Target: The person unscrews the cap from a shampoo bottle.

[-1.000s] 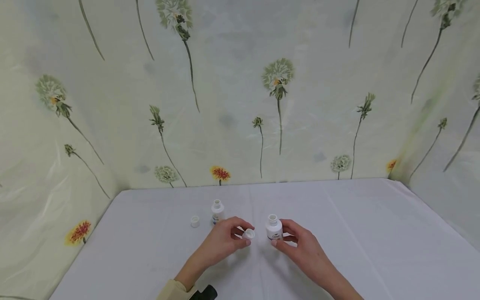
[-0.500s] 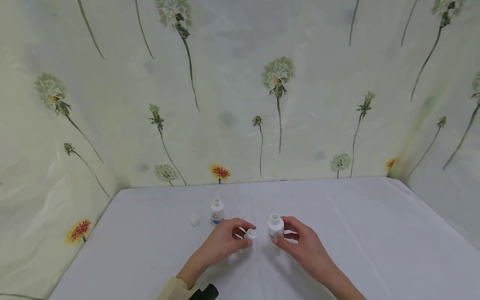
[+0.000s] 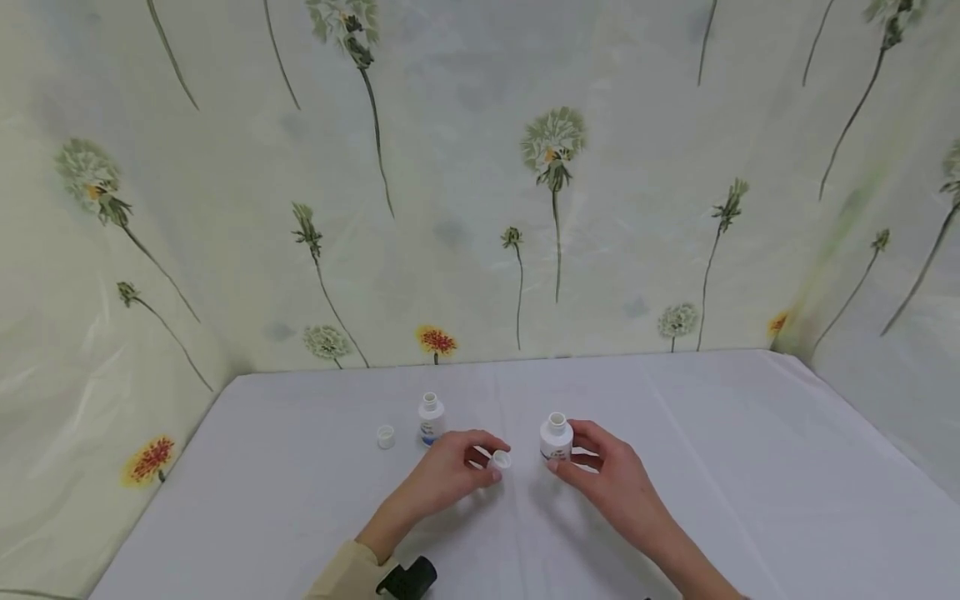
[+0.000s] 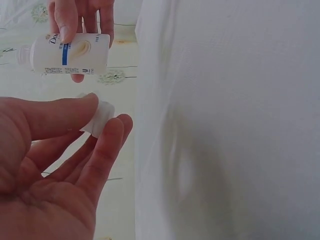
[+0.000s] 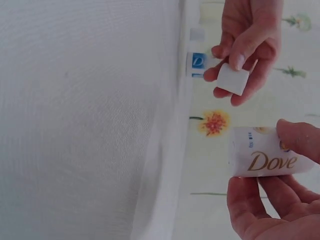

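In the head view my left hand [image 3: 453, 471] pinches a white cap [image 3: 501, 460] between thumb and fingertips, its hollow side facing up. The left wrist view shows the same cap [image 4: 101, 117] at the fingertips. To the right, my right hand [image 3: 611, 467] grips a small white bottle [image 3: 556, 437] by its body, upright, with its mouth uncapped. Gold "Dove" lettering is on this bottle [image 5: 272, 159] in the right wrist view. Cap and bottle are apart, a short gap between them. Both hands are above the table.
A second white uncapped bottle [image 3: 431, 421] with a blue band stands behind my left hand on the white-clothed table [image 3: 675, 433]. Left of it lies another white cap [image 3: 386, 437]. A flower-print curtain [image 3: 450, 208] rises behind the table.
The right hand has lifted its bottle slightly up and to the right, widening the gap to the cap. The left hand keeps its pinch on the cap and has hardly moved.
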A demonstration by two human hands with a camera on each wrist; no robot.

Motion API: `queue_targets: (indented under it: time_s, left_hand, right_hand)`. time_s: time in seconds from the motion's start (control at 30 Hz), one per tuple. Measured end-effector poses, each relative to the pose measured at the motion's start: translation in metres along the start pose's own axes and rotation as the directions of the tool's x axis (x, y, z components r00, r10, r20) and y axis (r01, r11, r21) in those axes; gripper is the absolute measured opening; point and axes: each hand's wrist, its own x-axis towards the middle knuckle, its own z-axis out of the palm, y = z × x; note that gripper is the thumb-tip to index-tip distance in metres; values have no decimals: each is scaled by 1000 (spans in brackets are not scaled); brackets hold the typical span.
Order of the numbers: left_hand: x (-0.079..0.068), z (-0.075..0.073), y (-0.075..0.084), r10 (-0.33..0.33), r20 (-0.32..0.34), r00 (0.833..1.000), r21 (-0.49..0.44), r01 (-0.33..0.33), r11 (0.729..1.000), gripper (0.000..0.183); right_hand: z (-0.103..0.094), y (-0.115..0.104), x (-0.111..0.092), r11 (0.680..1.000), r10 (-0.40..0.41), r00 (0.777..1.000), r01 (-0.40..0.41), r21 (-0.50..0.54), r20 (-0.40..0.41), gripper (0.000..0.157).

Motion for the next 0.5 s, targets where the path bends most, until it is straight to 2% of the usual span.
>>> queue_targets:
  time_s: [0.13,0.33,0.5]
  left_hand:
    - [6,1,0,-21,-4,1000,-13,21,1000,28]
    - [14,8,1,-6,-49,999,-52,4,999,30]
    - [21,14,1,-65,-99,993,-68,59,996,33]
  right_hand:
    - [-2,-1,3,999,9,1000,-9,-30,-13,48]
    - [-3,0,7,998,37,999,-38,-42,-31,48]
    - [-8,3,12,999,42,999,-43,-32,-35,49]
